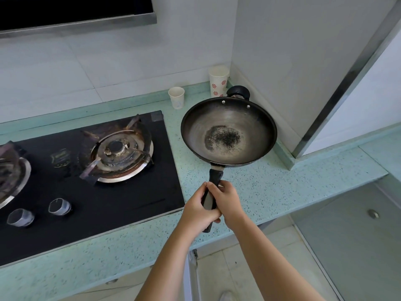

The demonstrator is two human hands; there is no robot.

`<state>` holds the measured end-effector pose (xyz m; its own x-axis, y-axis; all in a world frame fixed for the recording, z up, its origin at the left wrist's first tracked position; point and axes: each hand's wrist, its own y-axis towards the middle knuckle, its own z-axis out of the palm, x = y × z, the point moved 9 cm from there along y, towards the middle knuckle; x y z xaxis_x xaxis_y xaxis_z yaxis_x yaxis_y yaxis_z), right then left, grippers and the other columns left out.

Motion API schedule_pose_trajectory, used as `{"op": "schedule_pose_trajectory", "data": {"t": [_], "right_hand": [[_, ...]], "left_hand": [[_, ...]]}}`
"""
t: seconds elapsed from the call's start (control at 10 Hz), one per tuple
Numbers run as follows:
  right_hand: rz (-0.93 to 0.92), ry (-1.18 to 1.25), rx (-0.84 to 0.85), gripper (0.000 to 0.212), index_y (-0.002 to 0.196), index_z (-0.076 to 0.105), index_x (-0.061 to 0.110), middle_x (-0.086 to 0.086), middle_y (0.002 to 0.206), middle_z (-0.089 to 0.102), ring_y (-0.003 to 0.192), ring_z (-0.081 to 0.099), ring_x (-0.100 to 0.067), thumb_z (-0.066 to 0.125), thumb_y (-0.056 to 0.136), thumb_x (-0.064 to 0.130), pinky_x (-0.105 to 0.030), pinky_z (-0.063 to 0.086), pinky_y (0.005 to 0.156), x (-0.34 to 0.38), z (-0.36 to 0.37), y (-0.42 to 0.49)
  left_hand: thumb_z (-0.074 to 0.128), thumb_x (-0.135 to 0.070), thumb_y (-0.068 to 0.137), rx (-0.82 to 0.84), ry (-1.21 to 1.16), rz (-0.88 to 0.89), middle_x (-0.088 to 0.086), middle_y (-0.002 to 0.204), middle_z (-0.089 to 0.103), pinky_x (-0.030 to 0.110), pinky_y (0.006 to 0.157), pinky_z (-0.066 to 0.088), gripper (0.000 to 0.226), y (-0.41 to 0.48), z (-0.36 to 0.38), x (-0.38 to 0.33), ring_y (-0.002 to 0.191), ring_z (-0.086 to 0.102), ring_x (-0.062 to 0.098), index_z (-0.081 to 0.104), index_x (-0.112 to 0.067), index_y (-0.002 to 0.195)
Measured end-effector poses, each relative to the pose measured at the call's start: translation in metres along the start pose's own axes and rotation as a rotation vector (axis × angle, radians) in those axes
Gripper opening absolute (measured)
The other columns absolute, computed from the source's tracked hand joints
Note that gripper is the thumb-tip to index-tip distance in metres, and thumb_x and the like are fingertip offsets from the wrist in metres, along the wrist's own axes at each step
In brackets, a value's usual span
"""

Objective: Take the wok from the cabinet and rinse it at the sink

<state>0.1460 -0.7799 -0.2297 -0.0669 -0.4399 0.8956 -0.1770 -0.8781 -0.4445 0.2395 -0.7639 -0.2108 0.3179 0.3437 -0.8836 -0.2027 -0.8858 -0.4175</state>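
While both hands, left (pixel 198 208) and right (pixel 229 202), wrap fingers round the handle | keep wok (pixel 229 131) level | sink unseen.

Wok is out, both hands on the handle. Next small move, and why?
Probably swing the wok away from the stove side and turn toward the sink, which is not in view. Left hand and right hand both grip the handle, the wok is held above the countertop, and dark residue sits in its centre, so it is not yet rinsed.
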Motion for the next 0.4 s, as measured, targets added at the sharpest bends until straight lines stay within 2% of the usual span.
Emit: {"op": "schedule_pose_trajectory", "data": {"t": [0.1, 0.2, 0.3, 0.4], "right_hand": [[0.0, 0.006, -0.021, 0.037, 0.122, 0.045, 0.01, 0.001, 0.091, 0.064, 0.072, 0.061, -0.005, 0.055, 0.089, 0.025, -0.017, 0.047, 0.053, -0.001, -0.004, -0.004], [-0.084, -0.179, -0.056, 0.05, 0.133, 0.038, 0.013, -0.003, 0.12, 0.054, 0.08, 0.056, -0.002, 0.055, 0.089, 0.03, -0.016, 0.045, 0.064, 0.004, -0.012, -0.01], [-0.209, -0.371, -0.063, 0.053, 0.136, 0.035, 0.015, -0.006, 0.135, 0.044, 0.096, 0.053, -0.009, 0.053, 0.089, 0.032, -0.023, 0.043, 0.075, 0.015, -0.017, -0.021], [-0.334, -0.59, -0.12, 0.055, 0.139, 0.031, 0.014, -0.006, 0.139, 0.038, 0.112, 0.053, -0.016, 0.051, 0.09, 0.032, -0.024, 0.044, 0.078, 0.033, -0.026, -0.04]], "left_hand": [[0.068, -0.021, 0.069, -0.005, 0.036, -0.01, -0.012, 0.112, 0.059, 0.012, 0.048, 0.046, 0.077, -0.003, -0.002, 0.004, 0.078, 0.063, -0.001, 0.034, -0.038, 0.136], [0.068, -0.038, 0.07, -0.004, 0.131, 0.002, -0.012, 0.133, 0.045, 0.014, 0.064, 0.049, 0.088, -0.01, -0.002, 0.005, 0.097, 0.055, -0.002, 0.019, -0.035, 0.143], [0.061, -0.047, 0.075, -0.057, 0.201, 0.055, -0.008, 0.141, 0.035, 0.016, 0.074, 0.044, 0.083, -0.021, -0.008, 0.0, 0.104, 0.047, -0.005, 0.017, -0.033, 0.144], [0.052, -0.05, 0.082, -0.199, 0.364, 0.163, -0.004, 0.143, 0.032, 0.028, 0.098, 0.037, 0.074, -0.04, -0.023, -0.017, 0.13, 0.033, 0.012, 0.019, -0.028, 0.144]]}}
